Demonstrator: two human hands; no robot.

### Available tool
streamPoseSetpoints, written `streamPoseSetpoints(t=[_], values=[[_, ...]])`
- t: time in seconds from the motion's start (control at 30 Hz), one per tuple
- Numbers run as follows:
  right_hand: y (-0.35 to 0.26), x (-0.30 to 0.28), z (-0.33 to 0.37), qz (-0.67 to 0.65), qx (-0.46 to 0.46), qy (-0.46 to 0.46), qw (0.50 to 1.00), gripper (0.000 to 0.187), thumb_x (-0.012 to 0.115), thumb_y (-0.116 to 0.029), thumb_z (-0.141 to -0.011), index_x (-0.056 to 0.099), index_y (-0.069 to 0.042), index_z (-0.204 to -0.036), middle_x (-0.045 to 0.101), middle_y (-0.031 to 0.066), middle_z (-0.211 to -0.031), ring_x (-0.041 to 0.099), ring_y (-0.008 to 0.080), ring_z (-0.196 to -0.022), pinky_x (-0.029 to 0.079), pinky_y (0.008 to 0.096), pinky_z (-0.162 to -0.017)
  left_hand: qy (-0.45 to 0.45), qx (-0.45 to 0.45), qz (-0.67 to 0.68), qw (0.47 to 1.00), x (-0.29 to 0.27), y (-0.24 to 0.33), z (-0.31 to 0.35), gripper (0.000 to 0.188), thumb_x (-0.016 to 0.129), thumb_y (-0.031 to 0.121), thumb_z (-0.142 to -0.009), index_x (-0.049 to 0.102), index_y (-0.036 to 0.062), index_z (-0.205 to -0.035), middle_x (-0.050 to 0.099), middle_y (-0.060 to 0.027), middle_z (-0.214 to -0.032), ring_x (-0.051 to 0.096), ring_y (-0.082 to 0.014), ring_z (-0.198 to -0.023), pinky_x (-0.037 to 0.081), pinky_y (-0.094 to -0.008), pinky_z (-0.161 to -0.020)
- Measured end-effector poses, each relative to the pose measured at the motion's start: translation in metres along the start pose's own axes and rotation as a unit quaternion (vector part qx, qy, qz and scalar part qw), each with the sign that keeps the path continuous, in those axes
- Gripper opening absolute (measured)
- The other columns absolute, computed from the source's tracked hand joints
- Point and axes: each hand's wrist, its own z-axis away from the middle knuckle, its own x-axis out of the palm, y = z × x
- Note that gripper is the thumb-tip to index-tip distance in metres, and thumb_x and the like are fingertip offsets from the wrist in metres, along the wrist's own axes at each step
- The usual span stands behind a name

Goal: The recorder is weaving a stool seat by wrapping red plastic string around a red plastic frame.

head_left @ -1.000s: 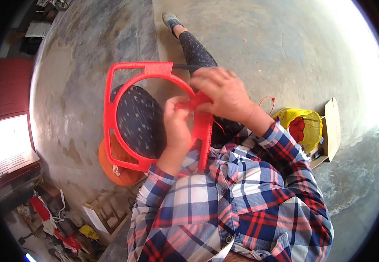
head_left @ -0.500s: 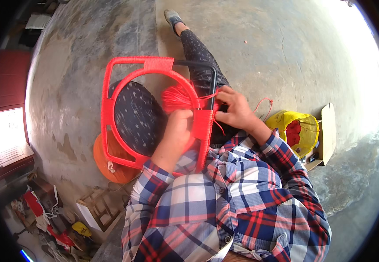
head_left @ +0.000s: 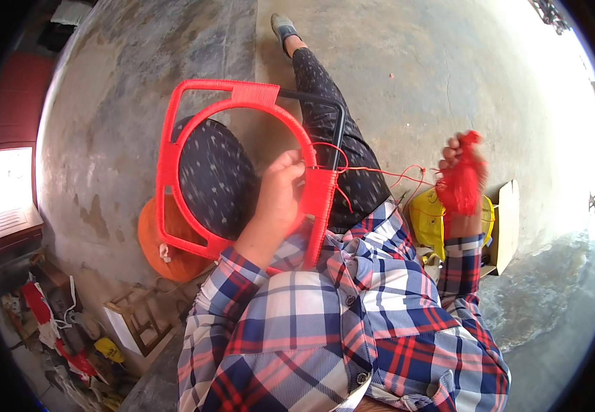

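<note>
Across my lap lies a rectangular frame [head_left: 255, 93] with a round ring inside it, mostly wound in red cord. Bare black metal [head_left: 339, 130] shows at its upper right corner. My left hand [head_left: 280, 192] is closed around the ring's right side, by a broad wrapped band [head_left: 319, 192]. Out to the right, my right hand [head_left: 452, 151] grips a bundle of red cord [head_left: 461, 187], slightly blurred. A strand of cord [head_left: 373, 169] runs from that bundle to the frame's right side, with a loose loop near the bare metal.
Below my right hand stands a yellow bag [head_left: 426, 223] beside an open cardboard box [head_left: 507, 220]. An orange round seat [head_left: 157, 240] is left of my lap. A wooden frame piece [head_left: 143, 312] and assorted clutter [head_left: 64, 329] lie at lower left. My outstretched leg [head_left: 318, 82] crosses the concrete floor.
My right hand has moved from the frame's right side out to the right, carrying the cord bundle and drawing the strand out. The left hand stays on the frame.
</note>
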Motion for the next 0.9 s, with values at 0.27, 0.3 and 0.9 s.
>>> streamPoseSetpoints(t=[0.27, 0.3, 0.9], values=[[0.13, 0.097, -0.026, 0.336, 0.161, -0.032, 0.927, 0.02, 0.071, -0.006, -0.081, 0.056, -0.004, -0.093, 0.062, 0.0035, -0.079, 0.059, 0.0111, -0.065, 0.05, 0.0266, -0.06, 0.013, 0.006, -0.079, 0.997, -0.001, -0.001, 0.002, 0.013, 0.054, 0.006, -0.091, 0.058, 0.0015, -0.102, 0.065, -0.0095, -0.093, 0.065, -0.0173, -0.083, 0.054, -0.0338, -0.079], [0.133, 0.099, -0.028, 0.387, 0.148, -0.054, 0.908, 0.019, 0.072, -0.004, -0.08, 0.055, -0.004, -0.09, 0.061, 0.0025, -0.077, 0.059, 0.0102, -0.065, 0.05, 0.0263, -0.06, 0.014, 0.004, -0.084, 0.996, -0.001, 0.002, 0.002, 0.013, 0.054, 0.006, -0.091, 0.058, 0.0015, -0.102, 0.065, -0.0095, -0.093, 0.065, -0.0173, -0.083, 0.054, -0.0338, -0.079], [0.141, 0.09, -0.03, 0.327, 0.177, -0.055, 0.927, 0.016, 0.07, 0.002, -0.081, 0.058, -0.006, -0.087, 0.061, 0.0008, -0.073, 0.058, 0.0098, -0.06, 0.049, 0.0238, -0.057, -0.015, 0.068, -0.388, 0.919, -0.011, 0.025, -0.006, 0.01, 0.06, 0.005, -0.091, 0.066, -0.0032, -0.091, 0.064, 0.0006, -0.081, 0.056, -0.0059, -0.075, 0.046, -0.0233, -0.069]])
